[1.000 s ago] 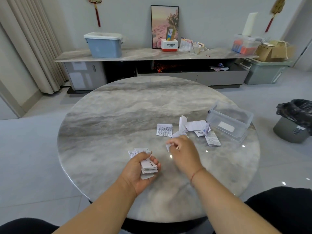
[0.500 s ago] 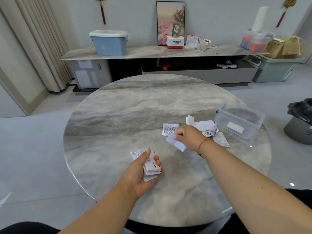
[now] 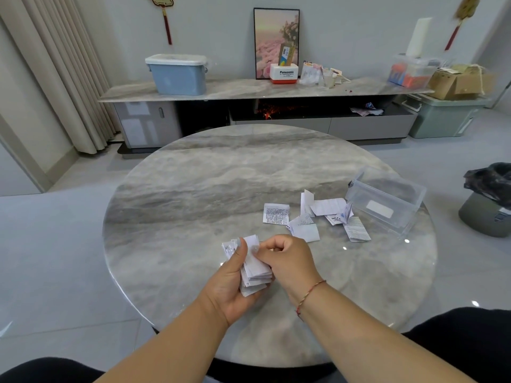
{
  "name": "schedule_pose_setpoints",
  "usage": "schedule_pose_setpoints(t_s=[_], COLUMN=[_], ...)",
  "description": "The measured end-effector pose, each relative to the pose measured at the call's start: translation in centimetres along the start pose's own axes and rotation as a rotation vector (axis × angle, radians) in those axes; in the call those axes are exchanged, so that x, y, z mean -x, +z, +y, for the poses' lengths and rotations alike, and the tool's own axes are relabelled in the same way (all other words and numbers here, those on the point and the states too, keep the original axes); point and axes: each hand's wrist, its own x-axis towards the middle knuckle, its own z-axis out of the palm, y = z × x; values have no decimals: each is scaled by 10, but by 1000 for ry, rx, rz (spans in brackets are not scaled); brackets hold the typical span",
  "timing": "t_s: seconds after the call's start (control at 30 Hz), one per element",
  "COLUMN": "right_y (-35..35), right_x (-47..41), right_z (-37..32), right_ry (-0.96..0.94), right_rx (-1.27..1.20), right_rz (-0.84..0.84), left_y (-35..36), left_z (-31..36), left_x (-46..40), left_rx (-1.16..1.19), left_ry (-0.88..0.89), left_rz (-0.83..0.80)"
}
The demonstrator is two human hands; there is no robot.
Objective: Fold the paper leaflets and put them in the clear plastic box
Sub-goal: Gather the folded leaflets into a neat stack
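Leaflets already folded sit as a stack [image 3: 255, 272] in the left hand [image 3: 235, 288], thumb clamped over the top, its long axis running away from the person, while the right hand [image 3: 287, 261] pinches the top sheet against it with curled fingers. Loose leaflets [image 3: 318, 217] lie on the tabletop [image 3: 193, 194] ahead and to the right, with the clear plastic box [image 3: 385, 200] just beyond them, tipped on its side. Both lie on the right hand's side, so I'd judge that hand the nearer one for fetching the next sheet or reaching the box.
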Motion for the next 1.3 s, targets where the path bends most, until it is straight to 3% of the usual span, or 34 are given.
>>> schedule_pose_setpoints(t_s=[0.13,0.17,0.23,0.33,0.43,0.63,0.73,0.9,0.97,1.13,1.3], right_y=[-13,-24,-53,-83,-86,-82,-84,-71,-55,-22,-18], right_x=[-14,-28,-64,-99,-116,-117,-102,-52,-30,-4,-2], right_z=[-5,-2,12,25,25,20,13,-5,-9,-13,-7], right_ry=[63,37,-77,-70,-27,26,27,129,157,207,123], right_rx=[-60,18,448,1030,1238,1394,1205,128,-82,-229,-41], right_rz=[-81,-41,75,-74,-238,-340,-322,-220,-243,-241,-229], left_y=[-5,-7,-10,-10,-8,-12,-14,-14,-12,-10,-14], left_z=[4,5,6,6,5,5,6,6,6,4,3], left_x=[-2,-4,-5,-5,-6,-8,-8,-7,-6,-3,-3], left_rx=[76,105,122,92,93,94,111,93,76,-137,-117], left_ry=[-33,-42,-61,-81,-97,-110,-105,-72,-46,31,19], left_rz=[-54,-51,-10,63,66,83,89,98,85,11,-18])
